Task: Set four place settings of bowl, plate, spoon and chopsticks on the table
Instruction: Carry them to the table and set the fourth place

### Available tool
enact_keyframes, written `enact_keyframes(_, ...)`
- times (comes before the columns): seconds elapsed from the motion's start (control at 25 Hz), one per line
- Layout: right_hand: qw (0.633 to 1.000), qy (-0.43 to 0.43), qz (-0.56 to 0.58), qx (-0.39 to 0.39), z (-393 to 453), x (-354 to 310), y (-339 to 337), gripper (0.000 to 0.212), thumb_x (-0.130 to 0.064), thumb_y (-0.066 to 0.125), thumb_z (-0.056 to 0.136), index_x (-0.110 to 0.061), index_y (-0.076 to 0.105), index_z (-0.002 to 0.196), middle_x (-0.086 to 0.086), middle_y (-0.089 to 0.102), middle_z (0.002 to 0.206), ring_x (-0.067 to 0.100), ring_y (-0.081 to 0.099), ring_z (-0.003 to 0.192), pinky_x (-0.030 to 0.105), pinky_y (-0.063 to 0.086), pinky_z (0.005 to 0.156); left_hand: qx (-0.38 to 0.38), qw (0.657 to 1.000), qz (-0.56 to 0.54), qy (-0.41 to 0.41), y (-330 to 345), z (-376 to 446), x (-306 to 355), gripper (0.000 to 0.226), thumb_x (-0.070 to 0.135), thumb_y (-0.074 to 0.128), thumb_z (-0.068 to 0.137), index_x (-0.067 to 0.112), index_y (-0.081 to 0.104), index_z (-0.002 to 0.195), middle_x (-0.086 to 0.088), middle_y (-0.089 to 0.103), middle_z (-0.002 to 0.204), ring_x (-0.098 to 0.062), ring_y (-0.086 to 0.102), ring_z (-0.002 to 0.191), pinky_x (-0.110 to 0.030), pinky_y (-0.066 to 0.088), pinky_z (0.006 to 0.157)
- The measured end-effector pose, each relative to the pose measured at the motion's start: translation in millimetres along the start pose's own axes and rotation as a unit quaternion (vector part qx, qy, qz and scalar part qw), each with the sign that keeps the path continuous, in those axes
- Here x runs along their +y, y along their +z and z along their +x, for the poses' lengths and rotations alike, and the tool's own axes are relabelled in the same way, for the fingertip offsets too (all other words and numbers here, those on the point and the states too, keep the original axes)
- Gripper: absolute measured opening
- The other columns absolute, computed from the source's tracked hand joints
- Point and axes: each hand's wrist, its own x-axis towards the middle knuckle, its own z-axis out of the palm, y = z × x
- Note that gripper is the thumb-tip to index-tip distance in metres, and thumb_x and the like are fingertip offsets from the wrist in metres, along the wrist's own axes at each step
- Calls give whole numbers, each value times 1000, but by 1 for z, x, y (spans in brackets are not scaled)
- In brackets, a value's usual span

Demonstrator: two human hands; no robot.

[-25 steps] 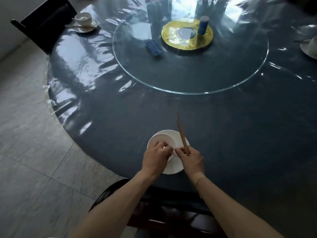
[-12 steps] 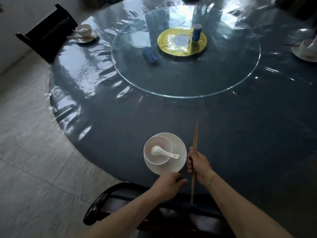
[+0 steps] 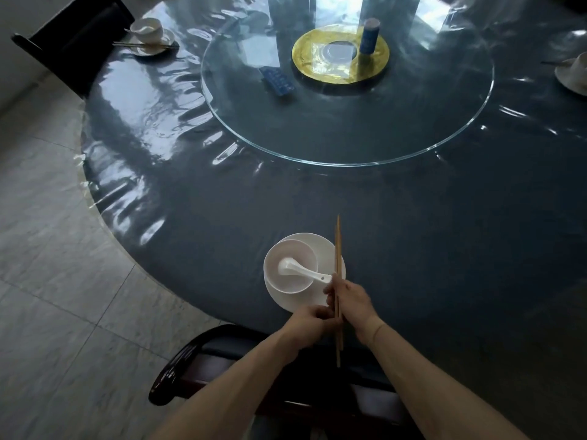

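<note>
The chopsticks (image 3: 338,281) are not yet laid down: the right hand (image 3: 352,304) pinches them in the middle, and they point away over the right rim of the plate (image 3: 324,246). The left hand (image 3: 306,327) curls its fingers at their lower part, probably evening the pair. On the plate, at the near edge of the counter (image 3: 413,233), stands the bowl (image 3: 290,269) with the spoon (image 3: 303,271) inside. Two other settings show, one far left (image 3: 152,36) and one at the right edge (image 3: 575,76); a fourth is not visible.

Right hand (image 3: 352,300) grips wooden chopsticks (image 3: 338,249) over round white plate (image 3: 320,246); left hand (image 3: 306,325) pinches their lower part. White ceramic spoon (image 3: 298,270) lies in white bowl (image 3: 287,249) on dark round worktop (image 3: 413,233).
</note>
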Motion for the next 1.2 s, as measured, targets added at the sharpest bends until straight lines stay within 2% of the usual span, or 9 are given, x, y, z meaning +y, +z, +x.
enact_keyframes(0.16,995,-25,-97,-26,-7,18,-10,31,-34,50,98,-13,72,93,7,71,81,14,65,73,30,55,73,31,999,23,13,-7,3,-6,16,30,66,91,15,71,96,8,62,67,5,52,46,-9,38,44)
enact_keyframes(0.32,995,-34,-95,-6,-9,30,-12,18,-23,61,92,-14,77,88,2,74,78,9,63,68,21,49,59,47,998,21,23,-7,3,-7,16,28,68,89,17,73,79,10,61,54,5,51,40,-9,37,41)
enact_keyframes(0.48,995,-24,-93,40,-4,36,-11,7,-23,75,81,-18,77,85,-1,75,75,13,68,68,28,54,63,91,995,30,20,-6,5,-11,19,27,70,85,10,77,80,2,68,60,-3,56,48,-14,41,46)
enact_keyframes(0.64,990,-32,-114,80,0,41,-8,20,-28,85,68,-23,72,83,-5,75,77,14,72,69,33,59,69,136,989,47,26,-9,7,-17,19,28,69,83,13,78,76,-1,72,65,-3,62,54,-15,45,52)
enact_keyframes(0.72,989,-30,-123,75,-2,44,-5,18,-26,84,69,-23,71,82,-5,75,77,14,72,67,33,60,66,133,990,50,9,-10,8,-20,19,25,68,82,12,78,74,0,71,62,-4,61,52,-17,46,51)
enact_keyframes(0.8,990,-23,-118,72,-6,46,-4,17,-22,83,70,-20,71,82,-1,75,77,17,73,67,33,60,62,101,994,31,-13,-9,7,-24,17,21,68,83,9,77,76,2,67,58,-3,55,43,-17,42,44)
enact_keyframes(0.92,996,-6,-60,70,-10,46,-2,16,-12,81,74,-11,70,86,6,75,79,25,74,71,37,62,61,75,997,14,-22,-9,3,-25,17,21,70,84,6,77,78,4,63,53,-1,50,35,-15,37,38)
enact_keyframes(1.08,997,-7,-23,80,-12,46,2,13,-10,79,77,-8,69,85,10,75,79,22,72,66,32,60,57,104,994,23,-5,-10,3,-27,14,24,70,81,15,76,73,3,70,61,-5,62,53,-21,48,52)
enact_keyframes(1.2,995,-8,-30,96,-11,51,7,14,-17,81,74,-13,70,81,4,75,77,21,73,68,36,62,61,118,991,66,1,-13,3,-29,16,28,64,81,17,75,79,-2,75,73,-16,70,65,-29,55,61)
